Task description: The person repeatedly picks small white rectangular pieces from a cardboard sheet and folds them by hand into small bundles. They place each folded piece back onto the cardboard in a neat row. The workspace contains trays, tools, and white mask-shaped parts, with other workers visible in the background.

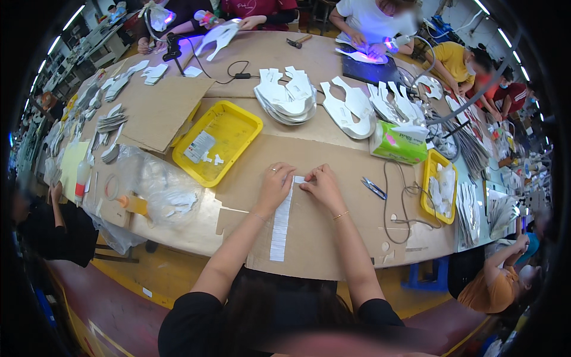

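On the brown cardboard in front of me lies a long strip of thin white pieces (pixel 279 232), set in a row running toward my body. At its far end my left hand (pixel 277 185) rests with fingers curled and drawn together; what its fingertips hold, if anything, is hidden. My right hand (pixel 323 187) pinches the edge of a small white piece (pixel 300 179) between thumb and fingers, just right of the strip's top. The two hands are close together, with that piece between them.
A yellow tray (pixel 241 165) with white scraps is at left; a smaller yellow tray (pixel 453 205) holds white pieces at right. Thread snips (pixel 374 188) and a cord (pixel 388 217) lie nearby. Beyond are stacked white shoe-upper parts (pixel 285 104) and a green tissue pack (pixel 397 143). Co-workers sit opposite.
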`<action>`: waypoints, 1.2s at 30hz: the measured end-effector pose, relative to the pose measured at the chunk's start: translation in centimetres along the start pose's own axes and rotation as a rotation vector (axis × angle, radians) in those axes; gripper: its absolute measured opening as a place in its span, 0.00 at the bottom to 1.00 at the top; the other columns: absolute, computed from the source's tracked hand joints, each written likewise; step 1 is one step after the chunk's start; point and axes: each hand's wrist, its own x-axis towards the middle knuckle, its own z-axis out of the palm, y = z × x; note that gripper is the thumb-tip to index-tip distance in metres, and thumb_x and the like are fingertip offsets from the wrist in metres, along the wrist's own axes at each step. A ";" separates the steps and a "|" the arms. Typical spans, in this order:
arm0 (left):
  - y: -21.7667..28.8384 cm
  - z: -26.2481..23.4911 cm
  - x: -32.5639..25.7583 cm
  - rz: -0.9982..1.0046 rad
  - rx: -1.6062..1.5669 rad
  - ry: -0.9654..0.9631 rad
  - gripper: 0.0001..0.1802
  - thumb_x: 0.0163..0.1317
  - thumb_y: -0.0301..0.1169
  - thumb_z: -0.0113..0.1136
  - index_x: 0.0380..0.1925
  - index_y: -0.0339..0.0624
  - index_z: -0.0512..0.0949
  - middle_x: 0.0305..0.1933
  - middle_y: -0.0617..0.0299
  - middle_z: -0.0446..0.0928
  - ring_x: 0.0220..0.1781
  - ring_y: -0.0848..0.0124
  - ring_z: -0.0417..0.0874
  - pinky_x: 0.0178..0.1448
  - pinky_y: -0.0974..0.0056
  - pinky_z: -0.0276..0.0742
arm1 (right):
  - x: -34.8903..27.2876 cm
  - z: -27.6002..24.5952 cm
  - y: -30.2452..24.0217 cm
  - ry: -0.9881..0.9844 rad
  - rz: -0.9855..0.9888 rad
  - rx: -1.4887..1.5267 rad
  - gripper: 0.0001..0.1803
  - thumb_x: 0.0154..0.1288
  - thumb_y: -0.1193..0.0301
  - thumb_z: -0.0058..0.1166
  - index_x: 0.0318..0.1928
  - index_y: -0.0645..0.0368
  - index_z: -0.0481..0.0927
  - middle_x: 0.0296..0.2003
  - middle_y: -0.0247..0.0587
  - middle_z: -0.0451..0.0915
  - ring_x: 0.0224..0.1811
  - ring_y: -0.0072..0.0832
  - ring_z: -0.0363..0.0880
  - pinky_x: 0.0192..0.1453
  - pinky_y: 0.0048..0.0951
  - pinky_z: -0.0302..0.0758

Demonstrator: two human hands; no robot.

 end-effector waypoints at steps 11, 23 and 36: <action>-0.7 0.1 -0.4 -0.244 -0.214 0.011 0.06 0.61 0.22 0.56 0.37 0.34 0.81 0.36 0.55 0.79 0.38 0.64 0.79 0.43 0.65 0.74 | 0.2 0.8 0.4 0.036 0.012 -0.051 0.11 0.47 0.69 0.70 0.29 0.59 0.82 0.41 0.41 0.72 0.47 0.36 0.72 0.51 0.34 0.72; -1.3 0.1 -0.7 -0.394 -0.374 -0.004 0.09 0.66 0.25 0.55 0.42 0.33 0.80 0.36 0.60 0.80 0.39 0.74 0.80 0.46 0.70 0.74 | 0.4 -0.3 0.6 -0.104 0.040 0.205 0.08 0.51 0.69 0.67 0.27 0.58 0.81 0.37 0.37 0.76 0.40 0.27 0.74 0.43 0.30 0.72; -2.6 0.3 -1.1 -0.548 -0.512 -0.022 0.08 0.66 0.27 0.57 0.41 0.36 0.81 0.29 0.68 0.76 0.32 0.80 0.74 0.38 0.75 0.69 | -0.2 -1.9 2.0 -0.187 0.151 0.876 0.07 0.59 0.73 0.64 0.34 0.58 0.78 0.35 0.33 0.81 0.39 0.17 0.76 0.46 0.19 0.72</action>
